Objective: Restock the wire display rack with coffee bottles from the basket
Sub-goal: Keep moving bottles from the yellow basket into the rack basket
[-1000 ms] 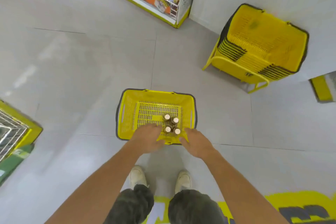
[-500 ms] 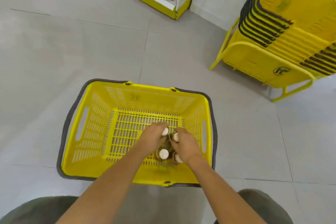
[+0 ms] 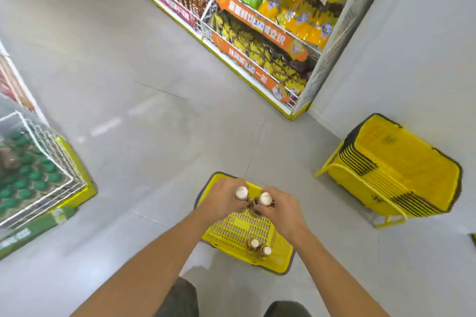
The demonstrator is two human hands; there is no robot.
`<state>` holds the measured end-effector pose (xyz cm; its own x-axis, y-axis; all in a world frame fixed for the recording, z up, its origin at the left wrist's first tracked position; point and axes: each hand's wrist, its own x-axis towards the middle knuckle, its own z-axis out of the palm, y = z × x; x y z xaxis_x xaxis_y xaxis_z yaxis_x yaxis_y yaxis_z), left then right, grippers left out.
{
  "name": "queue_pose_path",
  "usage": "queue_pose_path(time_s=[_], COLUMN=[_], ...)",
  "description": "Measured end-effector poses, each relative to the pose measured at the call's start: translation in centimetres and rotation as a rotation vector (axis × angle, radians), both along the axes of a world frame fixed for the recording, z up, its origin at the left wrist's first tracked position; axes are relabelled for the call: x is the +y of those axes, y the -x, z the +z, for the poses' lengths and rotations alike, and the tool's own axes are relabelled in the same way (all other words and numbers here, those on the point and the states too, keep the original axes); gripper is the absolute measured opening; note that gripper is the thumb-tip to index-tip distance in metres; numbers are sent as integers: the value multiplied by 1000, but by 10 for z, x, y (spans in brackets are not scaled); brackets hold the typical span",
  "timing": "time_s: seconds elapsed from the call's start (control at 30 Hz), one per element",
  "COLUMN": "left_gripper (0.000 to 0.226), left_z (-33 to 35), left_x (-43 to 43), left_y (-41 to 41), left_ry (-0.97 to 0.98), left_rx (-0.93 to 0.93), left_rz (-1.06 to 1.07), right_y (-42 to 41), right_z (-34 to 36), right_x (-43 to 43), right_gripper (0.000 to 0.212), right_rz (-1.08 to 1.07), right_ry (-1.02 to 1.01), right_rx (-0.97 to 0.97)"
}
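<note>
Half a second ago both of your hands were down in the basket [image 3: 226, 233] among four bottles. Now each hand has lifted one clear, and you see the floor from higher up. The two remaining bottles [image 3: 253, 243] stand side by side at the basket's near end.

Both lifted bottles are upright, long axis vertical, white caps pointing up at you. Your left hand [image 3: 222, 199] is wrapped around the left bottle [image 3: 241, 193] just below its cap. Your right hand [image 3: 282, 210] is clamped the same way on the right bottle [image 3: 265, 198]. The two bottles sit just beside each other over the basket's far half.

Your forearms reach forward and converge, knuckles outward. The wire rack [image 3: 51, 152] stands well apart, to your left.
</note>
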<state>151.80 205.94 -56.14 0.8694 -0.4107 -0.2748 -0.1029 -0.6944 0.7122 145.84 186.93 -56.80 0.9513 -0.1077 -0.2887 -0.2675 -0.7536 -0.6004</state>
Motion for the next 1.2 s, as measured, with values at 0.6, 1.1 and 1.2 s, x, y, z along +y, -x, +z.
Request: queue_pose_path(time_s=[0.6,1.1,1.2], left_gripper=[18,28,26], left_z=[539,582,602], left_x=[390,751,803], left_y=[-10,59,50], left_ry=[246,62,35], left_rx=[-477,-492,-557], left_rz=[419,820,882], right_y=[-130,-158,-184], right_z=[550,587,609], right_x=[348,760,825], right_gripper=[25,25,26], right_rz=[593,1168,1258], right_ry=[-254,-683,-716], right_rx=[-605,-353,-405])
